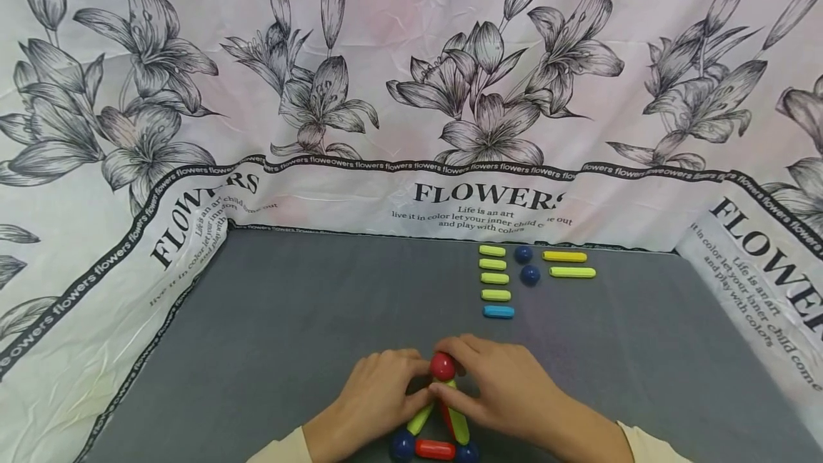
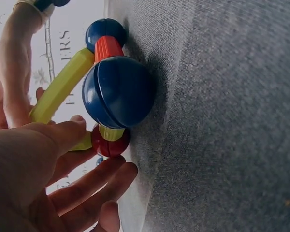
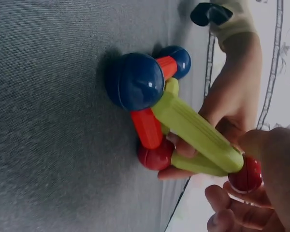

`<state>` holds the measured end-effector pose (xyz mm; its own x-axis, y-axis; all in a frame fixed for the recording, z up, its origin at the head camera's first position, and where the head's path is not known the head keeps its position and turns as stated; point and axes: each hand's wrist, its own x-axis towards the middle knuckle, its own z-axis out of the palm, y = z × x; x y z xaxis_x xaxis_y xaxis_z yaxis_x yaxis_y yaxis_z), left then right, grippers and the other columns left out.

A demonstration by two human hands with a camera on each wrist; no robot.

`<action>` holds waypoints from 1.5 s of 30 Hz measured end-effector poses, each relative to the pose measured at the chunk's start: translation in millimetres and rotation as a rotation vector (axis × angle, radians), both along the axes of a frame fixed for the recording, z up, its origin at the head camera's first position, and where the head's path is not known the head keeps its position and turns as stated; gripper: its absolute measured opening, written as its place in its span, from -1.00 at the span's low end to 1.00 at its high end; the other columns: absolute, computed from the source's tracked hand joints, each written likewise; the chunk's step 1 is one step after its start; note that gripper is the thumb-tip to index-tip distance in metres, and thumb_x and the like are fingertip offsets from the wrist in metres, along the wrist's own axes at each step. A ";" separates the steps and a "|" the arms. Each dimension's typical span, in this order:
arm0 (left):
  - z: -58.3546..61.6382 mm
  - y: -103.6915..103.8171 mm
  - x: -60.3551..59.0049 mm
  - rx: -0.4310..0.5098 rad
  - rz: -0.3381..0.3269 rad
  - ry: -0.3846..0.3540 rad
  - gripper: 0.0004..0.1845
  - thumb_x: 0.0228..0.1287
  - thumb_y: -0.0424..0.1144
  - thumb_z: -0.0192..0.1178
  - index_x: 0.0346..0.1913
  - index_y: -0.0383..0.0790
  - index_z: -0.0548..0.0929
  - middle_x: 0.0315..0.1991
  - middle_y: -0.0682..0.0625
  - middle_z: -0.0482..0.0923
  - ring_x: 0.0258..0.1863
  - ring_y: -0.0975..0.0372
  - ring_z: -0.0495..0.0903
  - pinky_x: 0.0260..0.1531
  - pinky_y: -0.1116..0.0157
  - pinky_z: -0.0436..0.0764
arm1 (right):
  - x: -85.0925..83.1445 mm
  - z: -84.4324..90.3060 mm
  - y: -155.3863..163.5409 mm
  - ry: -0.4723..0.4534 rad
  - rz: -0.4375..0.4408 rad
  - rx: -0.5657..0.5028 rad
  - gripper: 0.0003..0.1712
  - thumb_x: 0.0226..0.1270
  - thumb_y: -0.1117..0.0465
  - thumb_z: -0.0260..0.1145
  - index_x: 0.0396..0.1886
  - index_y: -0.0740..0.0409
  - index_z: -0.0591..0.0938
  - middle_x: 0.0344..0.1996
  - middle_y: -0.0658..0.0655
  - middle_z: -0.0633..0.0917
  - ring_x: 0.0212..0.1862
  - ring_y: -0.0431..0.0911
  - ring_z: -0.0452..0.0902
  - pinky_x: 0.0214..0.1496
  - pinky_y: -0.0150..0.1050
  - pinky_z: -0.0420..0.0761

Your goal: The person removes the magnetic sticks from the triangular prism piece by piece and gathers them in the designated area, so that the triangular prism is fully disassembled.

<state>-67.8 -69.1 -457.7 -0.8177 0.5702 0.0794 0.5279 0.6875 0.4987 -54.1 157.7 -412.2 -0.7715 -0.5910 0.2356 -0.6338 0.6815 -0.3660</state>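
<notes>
A pyramid-like frame of balls and rods stands before me. Its top is a red ball (image 1: 442, 366), pinched by my right hand (image 1: 508, 384) between thumb and fingers. Two blue balls (image 1: 403, 444) sit at the near base corners, joined by a red rod (image 1: 435, 449). Yellow-green rods (image 1: 458, 426) slope up toward the top. Another red ball (image 3: 154, 157) forms the far base corner. With thumb and fingers, my left hand (image 1: 376, 391) grips the yellow-green rod (image 3: 203, 166) that runs between the two red balls. Fingers partly hide the joint at the top.
Farther back on the grey cloth (image 1: 321, 291) lie several short yellow-green rods (image 1: 494, 278) in a column, with a short blue rod (image 1: 498, 312) nearest. Beside them are two loose blue balls (image 1: 530, 275), a long yellow rod (image 1: 564, 256) and a long yellow-green rod (image 1: 572, 272).
</notes>
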 end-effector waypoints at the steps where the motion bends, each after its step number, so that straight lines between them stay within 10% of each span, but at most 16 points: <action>1: -0.1 0.0 0.2 -0.004 0.002 0.001 -0.87 0.41 0.11 0.38 -0.19 0.21 0.82 -0.45 0.30 0.53 -0.60 0.47 0.36 -0.65 0.40 0.35 | -0.6 -0.2 -2.1 0.006 0.002 0.008 -0.60 0.50 -0.29 0.33 0.10 -0.18 0.65 -0.17 -0.26 0.68 -0.35 -0.43 0.54 -0.42 -0.42 0.51; 11: -2.1 -1.5 0.3 0.004 -0.005 0.055 -0.74 0.35 0.01 0.42 -0.49 0.20 0.61 -0.54 0.26 0.44 -0.67 0.45 0.28 -0.73 0.41 0.24 | -7.3 4.6 -13.9 -0.055 0.010 0.065 -0.76 0.46 -0.10 0.40 -0.08 -0.12 0.62 -0.34 -0.26 0.53 -0.54 -0.42 0.32 -0.53 -0.44 0.39; 28: -2.5 -2.5 -0.6 -0.006 -0.026 0.101 -0.84 0.34 -0.01 0.44 -0.42 0.15 0.76 -0.49 0.28 0.52 -0.65 0.49 0.29 -0.71 0.47 0.27 | -8.5 -0.9 -21.6 -0.138 0.051 -0.018 -0.80 0.32 0.23 0.38 -0.21 -0.10 0.52 -0.42 -0.21 0.42 -0.55 -0.40 0.28 -0.59 -0.45 0.34; 45: -1.4 -4.3 -0.2 -0.002 0.009 0.090 -0.56 0.32 -0.01 0.45 -0.64 0.16 0.46 -0.58 0.31 0.29 -0.68 0.46 0.22 -0.71 0.43 0.21 | -4.0 -5.1 -21.1 -0.163 0.029 0.013 -0.82 0.63 0.12 0.29 0.05 -0.05 0.47 -0.23 -0.17 0.47 -0.37 -0.35 0.37 -0.45 -0.44 0.46</action>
